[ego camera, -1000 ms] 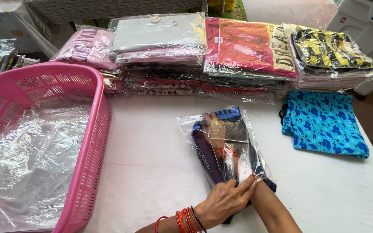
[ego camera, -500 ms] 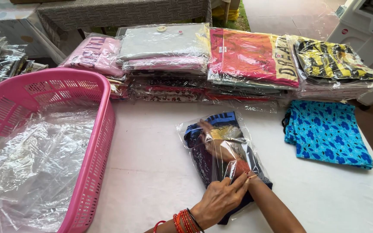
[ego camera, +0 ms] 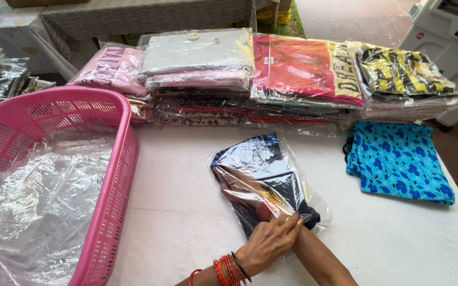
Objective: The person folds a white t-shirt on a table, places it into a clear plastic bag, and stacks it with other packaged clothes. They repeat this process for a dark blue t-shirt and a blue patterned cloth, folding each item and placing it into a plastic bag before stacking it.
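A dark folded garment with orange and blue parts lies in a clear plastic bag (ego camera: 263, 180) on the white table (ego camera: 181, 222). My left hand (ego camera: 269, 241), with red bangles on the wrist, rests on the bag's near end, fingers pinching the plastic. My right forearm (ego camera: 322, 259) crosses under it. The right hand itself is hidden beneath my left hand at the bag's edge.
A pink plastic basket (ego camera: 117, 175) holding loose clear bags (ego camera: 38, 201) stands at the left. A blue floral cloth (ego camera: 398, 161) lies unbagged at the right. Stacks of bagged garments (ego camera: 303, 69) line the table's far edge. A white machine (ego camera: 446, 32) stands at the far right.
The bagged garment now lies flatter and turned slightly. My right hand has slipped out of sight under my left hand. Both hands stay at the bag's near end.
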